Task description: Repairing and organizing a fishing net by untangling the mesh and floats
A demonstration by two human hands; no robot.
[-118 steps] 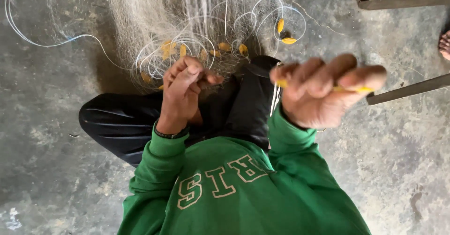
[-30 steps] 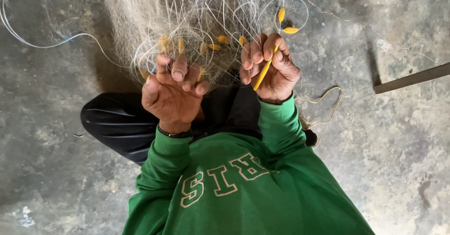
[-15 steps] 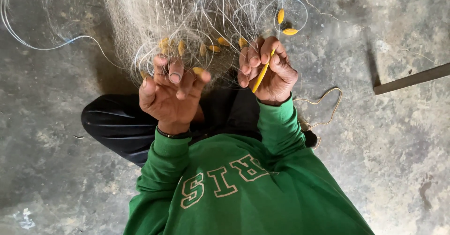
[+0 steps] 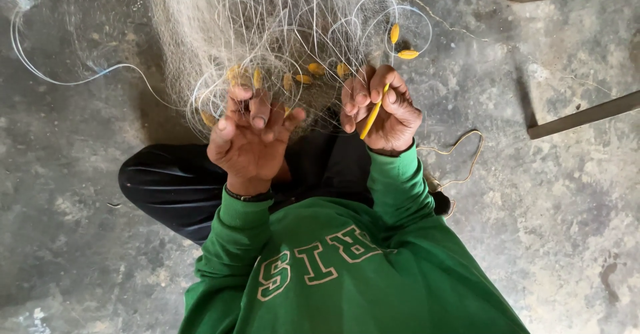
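fine pale mesh fishing net (image 4: 200, 34) with small yellow floats | left hand (image 4: 250, 141) gripping net strands | right hand (image 4: 383, 111) pinching thin yellow netting needle (image 4: 373, 113) | grey concrete floor (image 4: 567, 194), dark metal bars (image 4: 580, 115) nearby

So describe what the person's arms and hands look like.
Both arms wear long green sweatshirt sleeves with ribbed cuffs. The left hand has a thin dark band at the wrist. The right hand is bare, with no band showing.

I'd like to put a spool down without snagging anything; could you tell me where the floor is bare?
Bare concrete floor lies right of the green sleeve, below the wooden frame. Another patch lies left of the dark trousers. The fishing net and white line crowd the top, around both hands.
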